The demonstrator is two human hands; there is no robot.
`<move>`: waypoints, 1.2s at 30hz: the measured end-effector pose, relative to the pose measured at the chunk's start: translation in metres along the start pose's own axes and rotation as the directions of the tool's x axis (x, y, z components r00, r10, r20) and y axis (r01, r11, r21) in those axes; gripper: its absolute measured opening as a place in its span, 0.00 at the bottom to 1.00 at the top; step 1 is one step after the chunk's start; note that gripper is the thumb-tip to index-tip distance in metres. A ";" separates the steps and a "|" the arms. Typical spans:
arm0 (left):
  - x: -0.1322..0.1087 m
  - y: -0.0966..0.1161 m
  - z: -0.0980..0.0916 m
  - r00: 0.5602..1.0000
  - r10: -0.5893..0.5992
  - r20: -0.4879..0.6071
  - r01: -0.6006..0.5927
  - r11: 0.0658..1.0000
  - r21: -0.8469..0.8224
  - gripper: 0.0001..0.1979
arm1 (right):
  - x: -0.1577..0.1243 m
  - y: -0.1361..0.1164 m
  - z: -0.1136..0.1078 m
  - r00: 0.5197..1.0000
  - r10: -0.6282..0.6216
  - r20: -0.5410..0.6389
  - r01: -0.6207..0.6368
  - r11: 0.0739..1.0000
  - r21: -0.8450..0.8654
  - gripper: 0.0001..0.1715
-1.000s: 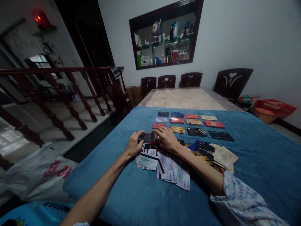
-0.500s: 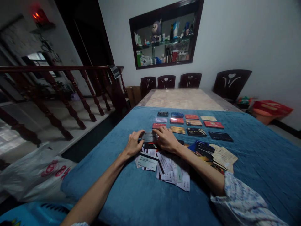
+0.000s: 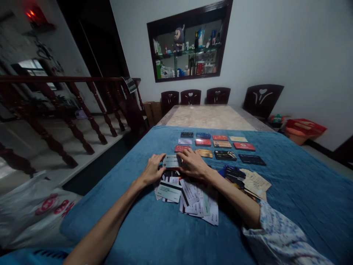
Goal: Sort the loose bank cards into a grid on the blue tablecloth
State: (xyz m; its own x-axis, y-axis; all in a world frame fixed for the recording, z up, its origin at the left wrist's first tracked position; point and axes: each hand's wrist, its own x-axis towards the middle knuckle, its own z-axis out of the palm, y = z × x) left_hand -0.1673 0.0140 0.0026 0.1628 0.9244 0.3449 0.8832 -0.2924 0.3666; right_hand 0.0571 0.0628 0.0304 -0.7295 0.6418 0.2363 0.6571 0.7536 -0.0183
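Both of my hands hold one pale card by its ends, just above the blue cloth. My left hand pinches its left end and my right hand pinches its right end. Under and behind my hands lies a loose heap of cards, mostly white with dark stripes. Beyond the held card, several cards lie face up in neat rows, red, gold, blue and black.
A second pile of dark and tan cards lies right of my forearm. Bare marble tabletop extends past the cloth to dark chairs. A wooden railing runs at left; plastic bags lie on the floor.
The held card has turned from its dark side to a pale printed side between my fingers. My head has shifted slightly, so the whole view slid left.
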 end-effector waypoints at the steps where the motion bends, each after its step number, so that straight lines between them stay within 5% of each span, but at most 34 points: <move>1: 0.001 0.001 -0.002 1.000 0.005 0.015 -0.006 1.000 0.008 0.26 | 0.000 0.001 0.001 1.000 0.000 -0.005 0.000 1.000 0.000 0.31; 13: 0.022 0.013 -0.015 0.979 0.029 0.203 -0.052 0.992 0.111 0.22 | 0.003 0.011 0.005 0.999 0.036 0.013 -0.036 0.999 0.013 0.27; 30: 0.079 0.011 -0.010 0.967 0.092 0.237 -0.134 0.976 0.169 0.19 | 0.027 0.048 -0.013 0.993 0.055 0.103 -0.050 0.997 -0.051 0.25; 36: 0.108 0.014 -0.004 0.964 0.070 0.256 -0.125 0.971 0.205 0.19 | 0.040 0.067 -0.023 0.989 0.078 0.129 -0.068 0.995 -0.078 0.16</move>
State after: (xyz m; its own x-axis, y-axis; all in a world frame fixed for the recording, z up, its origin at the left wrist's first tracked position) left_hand -0.1389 0.1083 0.0482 0.3314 0.9334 0.1373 0.9273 -0.3491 0.1353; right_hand 0.0763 0.1356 0.0608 -0.6945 0.7116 0.1067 0.7181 0.6947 0.0412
